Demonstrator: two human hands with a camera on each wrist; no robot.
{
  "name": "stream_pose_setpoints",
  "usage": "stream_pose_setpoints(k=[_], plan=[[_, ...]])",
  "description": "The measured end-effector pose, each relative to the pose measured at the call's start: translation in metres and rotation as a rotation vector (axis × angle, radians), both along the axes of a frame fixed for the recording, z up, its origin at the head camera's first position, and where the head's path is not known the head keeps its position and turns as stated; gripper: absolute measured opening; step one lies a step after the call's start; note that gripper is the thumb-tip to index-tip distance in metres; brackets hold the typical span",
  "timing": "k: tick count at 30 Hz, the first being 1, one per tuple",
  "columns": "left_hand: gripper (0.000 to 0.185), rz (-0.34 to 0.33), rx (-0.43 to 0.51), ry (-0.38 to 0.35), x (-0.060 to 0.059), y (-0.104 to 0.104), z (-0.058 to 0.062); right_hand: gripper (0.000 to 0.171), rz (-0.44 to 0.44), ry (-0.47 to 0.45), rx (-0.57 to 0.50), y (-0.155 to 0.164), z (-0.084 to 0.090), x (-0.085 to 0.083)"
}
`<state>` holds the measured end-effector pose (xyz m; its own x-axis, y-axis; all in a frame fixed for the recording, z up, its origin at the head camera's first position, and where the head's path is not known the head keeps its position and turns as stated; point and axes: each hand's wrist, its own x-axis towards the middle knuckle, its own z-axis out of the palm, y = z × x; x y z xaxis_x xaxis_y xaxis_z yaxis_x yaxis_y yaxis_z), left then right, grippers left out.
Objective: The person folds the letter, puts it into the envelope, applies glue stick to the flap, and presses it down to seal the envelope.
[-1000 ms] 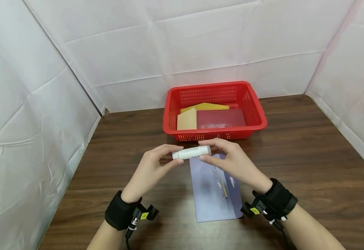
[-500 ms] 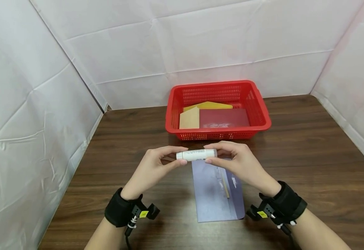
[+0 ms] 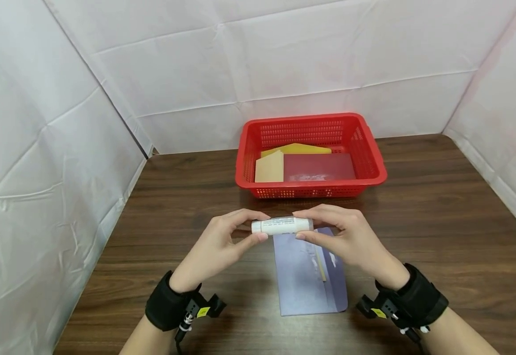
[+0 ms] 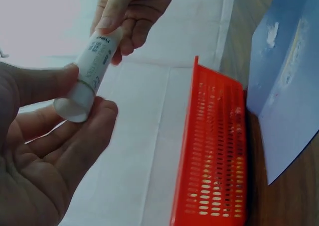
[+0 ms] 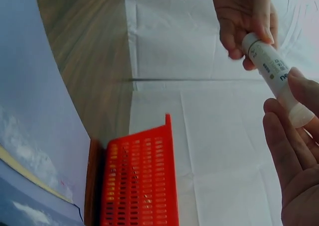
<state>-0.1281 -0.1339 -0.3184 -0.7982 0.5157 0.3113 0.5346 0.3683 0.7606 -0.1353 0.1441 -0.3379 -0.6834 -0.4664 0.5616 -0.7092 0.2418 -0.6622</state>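
A white glue stick with printed text is held level above the table. My left hand pinches its left end between thumb and fingers, and my right hand pinches the other end. In the left wrist view the glue stick spans the two hands, apparently with its cap on. Below it on the table lies a blue-purple paper envelope. White smears and a thin pale strip show on its right part. Its upper edge is partly hidden by my right hand.
Behind the hands stands a red perforated basket. Inside are a cream envelope, a maroon envelope and a yellow one. White cloth walls enclose the brown wooden table.
Both hands have shifted slightly right and nearer in the head view, carrying the glue stick, which has turned closer to level. The view itself has moved a little; grips look the same.
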Motion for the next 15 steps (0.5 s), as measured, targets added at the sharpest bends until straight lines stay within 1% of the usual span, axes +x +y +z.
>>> stream_pose_setpoints(k=[2, 5, 7, 11, 15], plan=[[0.033, -0.031, -0.021, 0.053, 0.002, 0.000, 0.002, 0.048, -0.011, -0.001, -0.007, -0.002, 0.001, 0.002], [0.039, -0.059, -0.027, 0.100, 0.005, 0.003, 0.004, 0.047, -0.018, -0.022, -0.012, -0.003, 0.001, 0.005], [0.040, -0.048, -0.027, 0.118, 0.006, 0.005, 0.004, 0.047, -0.016, -0.039, -0.012, -0.004, 0.001, 0.007], [0.035, -0.015, -0.016, 0.119, 0.009, 0.006, 0.005, 0.046, 0.017, -0.073, -0.021, -0.006, 0.001, 0.009], [0.035, -0.028, -0.015, 0.100, 0.010, 0.004, 0.008, 0.047, 0.053, -0.035, -0.040, -0.005, 0.003, 0.012]])
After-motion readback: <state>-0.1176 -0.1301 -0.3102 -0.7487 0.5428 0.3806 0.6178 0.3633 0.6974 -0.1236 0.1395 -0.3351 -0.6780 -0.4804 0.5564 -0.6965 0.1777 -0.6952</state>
